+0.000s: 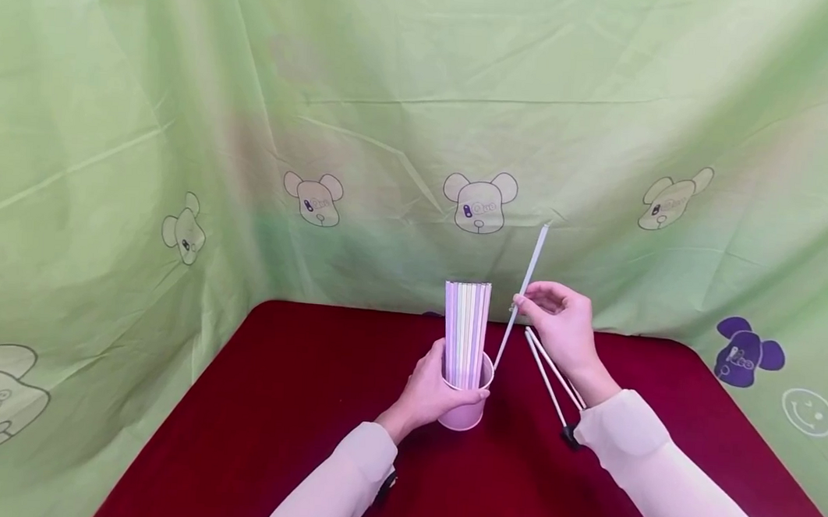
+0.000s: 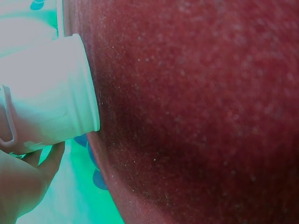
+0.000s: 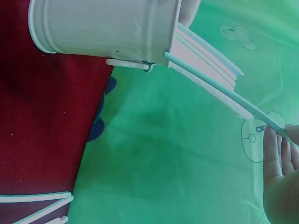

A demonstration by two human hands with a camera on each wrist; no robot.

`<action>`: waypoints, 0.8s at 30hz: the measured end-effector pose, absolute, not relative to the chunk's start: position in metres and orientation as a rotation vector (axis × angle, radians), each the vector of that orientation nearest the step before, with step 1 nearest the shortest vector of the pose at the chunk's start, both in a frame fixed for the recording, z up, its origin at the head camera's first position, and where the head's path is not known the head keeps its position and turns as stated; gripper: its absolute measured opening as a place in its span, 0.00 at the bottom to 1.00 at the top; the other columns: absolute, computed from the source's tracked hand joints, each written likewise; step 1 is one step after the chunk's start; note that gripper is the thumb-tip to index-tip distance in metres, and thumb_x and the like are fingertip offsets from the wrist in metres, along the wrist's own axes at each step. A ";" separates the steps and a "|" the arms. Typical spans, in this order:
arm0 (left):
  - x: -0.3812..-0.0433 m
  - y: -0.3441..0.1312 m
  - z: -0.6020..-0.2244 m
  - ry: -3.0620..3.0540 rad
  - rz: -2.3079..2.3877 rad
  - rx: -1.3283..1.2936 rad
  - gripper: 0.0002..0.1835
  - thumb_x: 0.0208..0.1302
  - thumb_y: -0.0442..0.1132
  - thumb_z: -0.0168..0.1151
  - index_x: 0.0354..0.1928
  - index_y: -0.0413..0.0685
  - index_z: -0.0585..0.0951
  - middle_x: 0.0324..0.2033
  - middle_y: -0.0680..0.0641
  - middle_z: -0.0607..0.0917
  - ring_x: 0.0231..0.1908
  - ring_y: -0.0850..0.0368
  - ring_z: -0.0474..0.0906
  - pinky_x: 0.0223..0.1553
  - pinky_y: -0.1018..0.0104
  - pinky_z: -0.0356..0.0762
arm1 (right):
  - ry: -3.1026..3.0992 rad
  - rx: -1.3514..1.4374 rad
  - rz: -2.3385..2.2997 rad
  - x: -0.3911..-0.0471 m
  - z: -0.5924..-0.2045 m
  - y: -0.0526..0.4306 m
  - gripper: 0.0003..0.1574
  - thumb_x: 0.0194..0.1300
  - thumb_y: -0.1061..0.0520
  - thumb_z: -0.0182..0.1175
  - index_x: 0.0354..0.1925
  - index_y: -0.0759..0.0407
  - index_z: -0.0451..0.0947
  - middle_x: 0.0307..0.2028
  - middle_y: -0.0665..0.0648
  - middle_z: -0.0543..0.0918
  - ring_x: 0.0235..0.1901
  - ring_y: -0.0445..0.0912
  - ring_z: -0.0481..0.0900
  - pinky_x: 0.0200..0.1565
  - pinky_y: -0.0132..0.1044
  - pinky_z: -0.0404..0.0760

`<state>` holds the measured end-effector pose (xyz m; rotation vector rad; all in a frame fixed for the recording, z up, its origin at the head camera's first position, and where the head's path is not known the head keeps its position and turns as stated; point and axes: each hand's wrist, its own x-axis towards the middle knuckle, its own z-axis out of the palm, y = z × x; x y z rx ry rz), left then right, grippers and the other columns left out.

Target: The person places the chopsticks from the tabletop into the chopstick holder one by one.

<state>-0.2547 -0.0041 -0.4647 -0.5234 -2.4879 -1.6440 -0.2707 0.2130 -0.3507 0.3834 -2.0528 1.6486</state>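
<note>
My left hand (image 1: pixel 429 394) grips a small pale pink pail (image 1: pixel 463 419) from the left, its thumb across the front. A bundle of pastel straws (image 1: pixel 465 331) stands upright in the pail. To the right, my right hand (image 1: pixel 558 322) pinches a single pale straw (image 1: pixel 533 261) between thumb and fingertips. That straw leans, its top tilted to the right and its lower end right at the pail's rim. In the right wrist view the pinched straw (image 3: pixel 224 92) overlaps the bundle (image 3: pixel 205 56). A handle (image 3: pixel 126 64) hangs at the pail's side.
Loose white straws (image 1: pixel 546 384) lie on the red-covered table (image 1: pixel 294 408) beneath my right forearm, beside a small black object (image 1: pixel 570 436). A green curtain (image 1: pixel 392 132) printed with bear heads hangs behind and around the table.
</note>
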 end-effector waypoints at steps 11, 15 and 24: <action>-0.256 -0.004 -0.466 -2.488 -1.640 -0.524 0.52 0.43 0.57 0.84 0.69 0.52 0.68 0.53 0.55 0.82 0.50 0.61 0.80 0.54 0.60 0.79 | -2.028 0.364 1.616 -0.271 -0.357 0.203 0.13 0.62 0.68 0.70 0.43 0.76 0.81 0.35 0.66 0.87 0.31 0.34 0.85 0.40 0.25 0.83; -0.256 -0.004 -0.466 -2.495 -1.649 -0.524 0.52 0.43 0.56 0.84 0.70 0.53 0.67 0.53 0.55 0.81 0.50 0.62 0.80 0.55 0.60 0.78 | -2.102 0.374 1.550 -0.266 -0.364 0.194 0.12 0.61 0.71 0.69 0.42 0.78 0.80 0.36 0.74 0.85 0.32 0.36 0.84 0.39 0.23 0.82; -0.255 -0.005 -0.465 -2.502 -1.634 -0.520 0.52 0.43 0.57 0.84 0.70 0.54 0.67 0.52 0.55 0.82 0.50 0.62 0.80 0.55 0.58 0.79 | -2.189 0.410 1.535 -0.277 -0.399 0.187 0.10 0.60 0.70 0.71 0.40 0.73 0.82 0.32 0.68 0.86 0.30 0.35 0.83 0.38 0.23 0.83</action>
